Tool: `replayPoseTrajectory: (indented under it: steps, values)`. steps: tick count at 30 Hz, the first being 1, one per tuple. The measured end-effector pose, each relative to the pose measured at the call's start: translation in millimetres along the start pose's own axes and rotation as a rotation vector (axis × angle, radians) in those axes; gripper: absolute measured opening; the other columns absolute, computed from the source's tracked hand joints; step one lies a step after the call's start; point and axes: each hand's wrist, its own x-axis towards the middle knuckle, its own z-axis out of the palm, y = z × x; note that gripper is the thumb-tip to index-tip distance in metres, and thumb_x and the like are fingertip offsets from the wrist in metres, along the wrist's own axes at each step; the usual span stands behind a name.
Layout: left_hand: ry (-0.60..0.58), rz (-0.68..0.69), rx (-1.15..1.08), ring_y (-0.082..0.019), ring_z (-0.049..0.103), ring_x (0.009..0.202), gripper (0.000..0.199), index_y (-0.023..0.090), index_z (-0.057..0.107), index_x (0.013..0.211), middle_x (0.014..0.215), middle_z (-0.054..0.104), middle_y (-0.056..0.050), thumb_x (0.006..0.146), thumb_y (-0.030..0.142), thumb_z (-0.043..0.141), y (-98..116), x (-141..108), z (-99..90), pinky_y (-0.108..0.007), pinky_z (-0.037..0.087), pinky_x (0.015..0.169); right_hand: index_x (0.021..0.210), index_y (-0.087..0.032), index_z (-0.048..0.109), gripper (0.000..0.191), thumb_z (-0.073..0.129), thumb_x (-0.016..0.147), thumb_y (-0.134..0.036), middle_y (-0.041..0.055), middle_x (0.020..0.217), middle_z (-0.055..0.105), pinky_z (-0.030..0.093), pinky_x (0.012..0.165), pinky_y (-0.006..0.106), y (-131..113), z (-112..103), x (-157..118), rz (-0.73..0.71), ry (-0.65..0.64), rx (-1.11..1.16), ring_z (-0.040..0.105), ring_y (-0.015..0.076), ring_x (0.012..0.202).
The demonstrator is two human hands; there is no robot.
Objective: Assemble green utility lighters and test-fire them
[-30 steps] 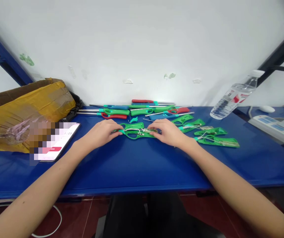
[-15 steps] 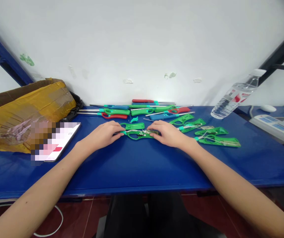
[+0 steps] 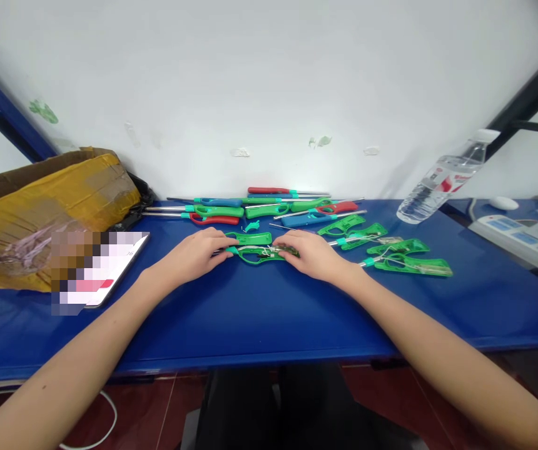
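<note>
Between our two hands at mid-table lies an opened green stick lighter (image 3: 256,260), white wires bared along its handle. Our left hand (image 3: 203,254) pinches the teal collar (image 3: 232,250) at one end between thumb and fingers; our right hand (image 3: 307,251) grasps the opposite end in its fingertips, hiding part of the inner workings. A second green half-shell (image 3: 256,239) rests just behind, and past it sits a small teal trigger (image 3: 251,226).

Close by on the right, two more opened green lighters (image 3: 412,267) crowd the space beyond our wrist, shells and wires spread out. A row of stick lighters (image 3: 219,212), their handles red, green and blue, lines the back of the blue table (image 3: 259,319) at the foot of the white wall (image 3: 269,87).

Farther right we see a water bottle (image 3: 440,181) and a white unit with pale blue panels (image 3: 515,236). At left, a lit phone (image 3: 112,275), partly pixelated, lies near our forearm, in front of a cardboard box bound in yellow tape (image 3: 93,190).
</note>
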Motion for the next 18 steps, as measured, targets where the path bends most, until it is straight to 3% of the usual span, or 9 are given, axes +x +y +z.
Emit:
replayPoseTrajectory:
  steps: [10,18]
  values:
    - [-0.022,0.018,0.018,-0.025,0.061,0.102,0.033,0.019,0.067,0.118,0.111,0.067,-0.011,0.099,0.034,0.045,-1.2,-1.6,-0.3,-0.038,0.050,0.090,0.110,-0.019,0.068,0.022,0.052,0.096,-0.022,0.0103,0.107,0.072,0.053,0.084,0.038,-2.3,-3.7,0.0,-0.031,0.123,-0.002,0.066,0.0243,0.099]
    - [-0.019,0.003,0.012,-0.024,0.063,0.101,0.032,0.020,0.067,0.115,0.111,0.067,-0.010,0.098,0.035,0.045,-1.8,-1.3,-5.8,-0.037,0.051,0.088,0.109,-0.019,0.069,0.023,0.051,0.096,-0.022,0.0109,0.108,0.072,0.053,0.087,0.040,-1.0,-6.6,-0.3,-0.033,0.139,0.010,0.066,0.0250,0.101]
